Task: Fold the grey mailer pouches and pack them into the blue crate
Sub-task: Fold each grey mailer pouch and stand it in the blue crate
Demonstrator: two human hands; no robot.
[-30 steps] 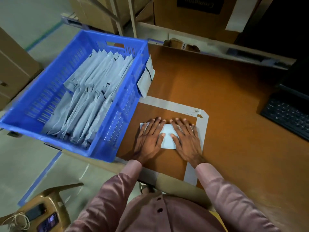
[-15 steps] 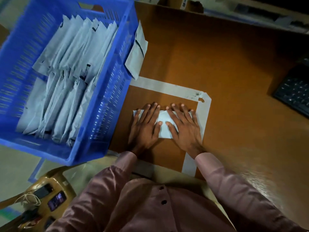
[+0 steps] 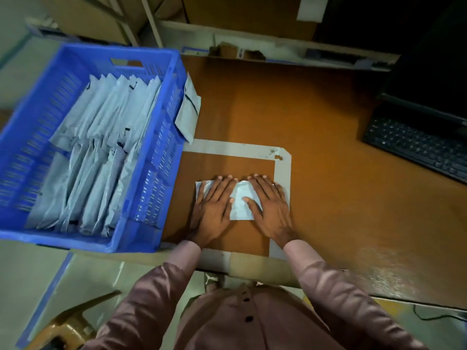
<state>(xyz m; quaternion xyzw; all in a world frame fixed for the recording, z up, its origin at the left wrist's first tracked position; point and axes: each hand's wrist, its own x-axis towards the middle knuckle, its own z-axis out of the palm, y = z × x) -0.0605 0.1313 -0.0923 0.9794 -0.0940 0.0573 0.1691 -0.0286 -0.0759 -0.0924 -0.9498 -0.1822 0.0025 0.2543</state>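
A folded grey mailer pouch (image 3: 242,203) lies flat on the brown table inside a white taped square. My left hand (image 3: 213,208) presses its left part with straight fingers. My right hand (image 3: 269,207) presses its right part the same way, so only the strip between the hands and the far left corner show. The blue crate (image 3: 151,152) stands at the left on the table's corner. Several folded grey pouches (image 3: 101,147) stand packed on edge inside it. One more grey pouch (image 3: 188,109) leans against the crate's outer right wall.
A black keyboard (image 3: 417,145) lies at the right under a dark monitor. The white tape outline (image 3: 281,173) frames the work spot. Cardboard boxes (image 3: 242,16) and a low ledge run along the back. A brown stool (image 3: 65,324) stands below left of the table.
Both hands have stayed flat on the pouch, sliding slightly apart so more of its middle shows. The head camera tilted down and then back up.
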